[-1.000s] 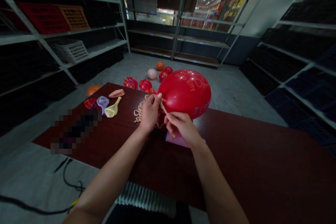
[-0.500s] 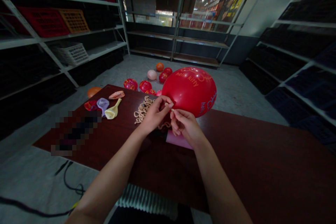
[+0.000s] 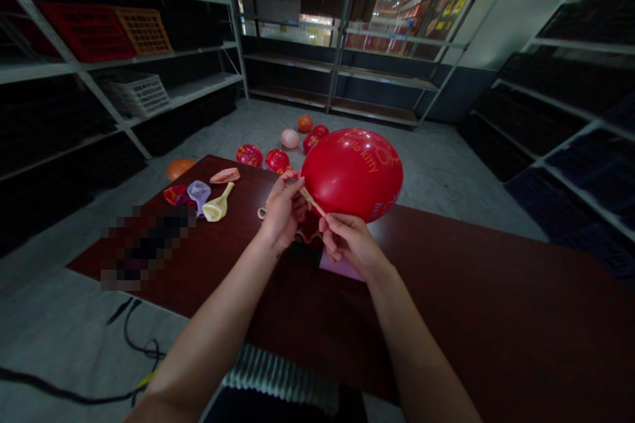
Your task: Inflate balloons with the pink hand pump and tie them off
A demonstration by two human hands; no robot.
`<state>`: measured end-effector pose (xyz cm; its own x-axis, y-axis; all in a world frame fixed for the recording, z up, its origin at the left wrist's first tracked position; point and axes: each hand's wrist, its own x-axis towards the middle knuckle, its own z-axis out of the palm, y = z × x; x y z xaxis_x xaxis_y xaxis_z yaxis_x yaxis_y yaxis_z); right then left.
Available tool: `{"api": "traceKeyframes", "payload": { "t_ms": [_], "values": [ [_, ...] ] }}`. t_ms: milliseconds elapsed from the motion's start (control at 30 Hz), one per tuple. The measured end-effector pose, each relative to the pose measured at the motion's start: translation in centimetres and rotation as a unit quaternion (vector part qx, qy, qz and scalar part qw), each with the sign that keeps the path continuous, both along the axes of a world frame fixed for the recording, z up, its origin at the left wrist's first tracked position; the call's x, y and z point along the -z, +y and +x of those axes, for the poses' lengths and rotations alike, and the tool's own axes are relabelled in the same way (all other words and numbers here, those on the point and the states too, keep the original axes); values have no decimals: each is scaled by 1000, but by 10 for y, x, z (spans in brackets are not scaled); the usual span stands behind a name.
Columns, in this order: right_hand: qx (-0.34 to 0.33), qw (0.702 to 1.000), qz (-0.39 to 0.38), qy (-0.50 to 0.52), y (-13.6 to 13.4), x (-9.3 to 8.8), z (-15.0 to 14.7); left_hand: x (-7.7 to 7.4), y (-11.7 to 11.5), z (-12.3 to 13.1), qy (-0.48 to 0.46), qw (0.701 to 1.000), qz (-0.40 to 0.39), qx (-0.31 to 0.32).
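An inflated red balloon [image 3: 353, 173] with pale lettering floats just above the dark red table [image 3: 471, 304]. My left hand [image 3: 282, 211] pinches the balloon's neck at its lower left side. My right hand [image 3: 347, 244] is closed on a tan rubber band [image 3: 313, 201] stretched taut from the neck towards me. A pile of tan rubber bands [image 3: 261, 213] lies mostly hidden behind my left hand. Under my right hand lies a pink sheet [image 3: 341, 268].
Several flat, uninflated balloons [image 3: 208, 198] lie on the table's far left part. Inflated red, pink and orange balloons [image 3: 290, 145] sit on the grey floor beyond. Metal shelves with crates [image 3: 99, 33] line the room. A black cable [image 3: 133, 344] runs on the floor at left.
The balloon has shifted slightly left and lower. My right hand has pulled the rubber band taut from the neck, and my left hand now covers most of the band pile.
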<state>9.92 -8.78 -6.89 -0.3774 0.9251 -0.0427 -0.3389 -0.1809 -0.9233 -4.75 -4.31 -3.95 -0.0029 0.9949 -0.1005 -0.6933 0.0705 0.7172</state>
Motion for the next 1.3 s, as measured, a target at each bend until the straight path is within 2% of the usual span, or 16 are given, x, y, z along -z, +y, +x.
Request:
{"api": "traceKeyframes", "payload": {
  "t_ms": [133,333,500,567,800,1033,1300],
  "values": [
    [-7,1000,-2,-13,0,3,-2,-2,4,-7,-46,995,-91,22],
    [13,1000,-1,10,0,2,-2,2,0,-3,38,997,61,35],
    [31,999,16,17,-3,-4,-2,10,-2,6,120,982,139,51],
    [29,999,19,17,-3,-4,-1,11,-2,7,119,982,139,49],
    [-1,1000,17,11,-1,4,0,2,0,-1,-13,1000,-6,18],
    [-6,1000,6,-21,-1,5,-3,-10,5,-7,-128,980,-153,5],
    [-18,999,8,-29,-2,5,-4,-10,9,-18,-169,971,-170,12]
  ]
}}
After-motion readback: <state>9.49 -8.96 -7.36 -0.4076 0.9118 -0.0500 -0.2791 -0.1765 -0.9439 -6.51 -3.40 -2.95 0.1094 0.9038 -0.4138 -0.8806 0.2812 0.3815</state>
